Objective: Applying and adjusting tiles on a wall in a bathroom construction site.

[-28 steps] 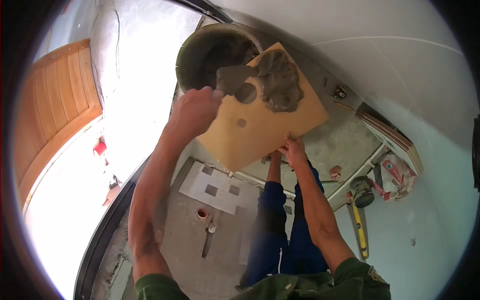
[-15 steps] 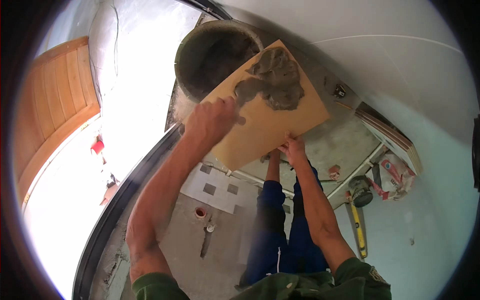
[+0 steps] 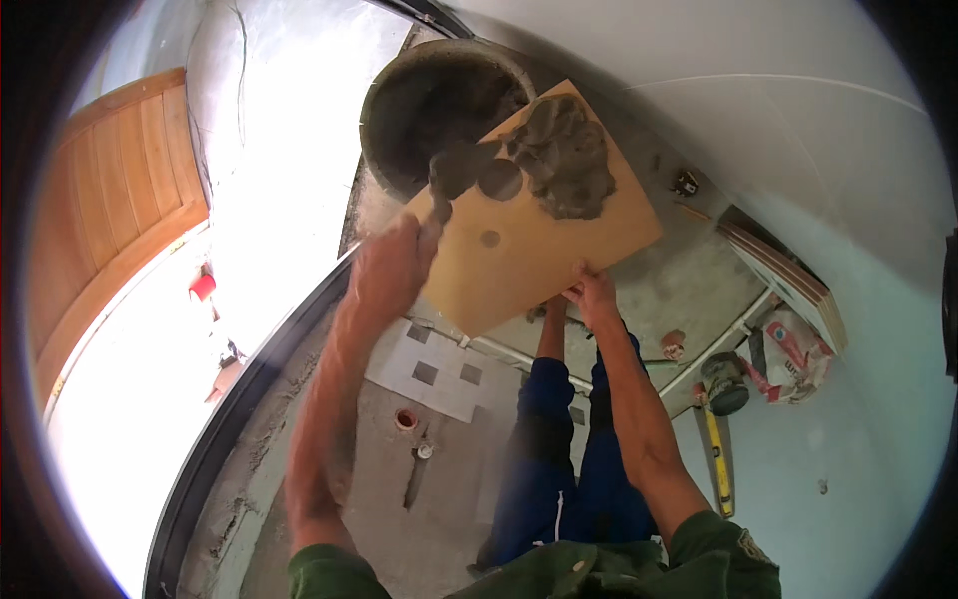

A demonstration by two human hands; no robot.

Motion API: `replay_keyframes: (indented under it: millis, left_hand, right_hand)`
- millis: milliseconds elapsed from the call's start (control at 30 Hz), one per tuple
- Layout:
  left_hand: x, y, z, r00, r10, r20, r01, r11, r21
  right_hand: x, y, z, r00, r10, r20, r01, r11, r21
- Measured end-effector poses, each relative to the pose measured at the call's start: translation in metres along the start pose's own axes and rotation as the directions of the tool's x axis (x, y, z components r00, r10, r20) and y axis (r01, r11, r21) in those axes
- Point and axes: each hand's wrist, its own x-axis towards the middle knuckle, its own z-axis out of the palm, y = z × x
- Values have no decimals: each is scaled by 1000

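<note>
My left hand (image 3: 394,270) is shut on the handle of a trowel (image 3: 459,172), whose grey, mortar-coated blade sits over the upper-left edge of a beige square tile (image 3: 519,260). That tile has a large and a small round hole and carries a heap of wet grey mortar (image 3: 561,160) on its upper right part. Fingers of my right hand (image 3: 589,292) grip the tile's lower right edge. Behind it stands a round tub (image 3: 394,115) with dark mortar inside.
A door frame (image 3: 249,389) borders bright floor at left. Below lie a white sheet with square cutouts (image 3: 399,364) and floor pipes (image 3: 406,419). At right are stacked tiles (image 3: 788,280), a bag (image 3: 788,354), a can (image 3: 720,384), a yellow level (image 3: 718,464) and a tape measure (image 3: 684,183).
Since half a second ago, my left hand has moved left and down with the trowel, drawing its blade away from the mortar heap toward the tub side. The tile has shifted slightly.
</note>
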Motion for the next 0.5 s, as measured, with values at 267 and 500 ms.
replay_keyframes:
  millis: [267,500]
  left_hand:
    - [-57,-2,87,995,-38,94,79,870,-487]
    - [-37,-9,53,994,-70,-86,26,904,-427]
  right_hand:
    - [-2,-1,-2,996,-46,82,43,999,33]
    - [-9,-5,0,994,-39,107,35,999,39]
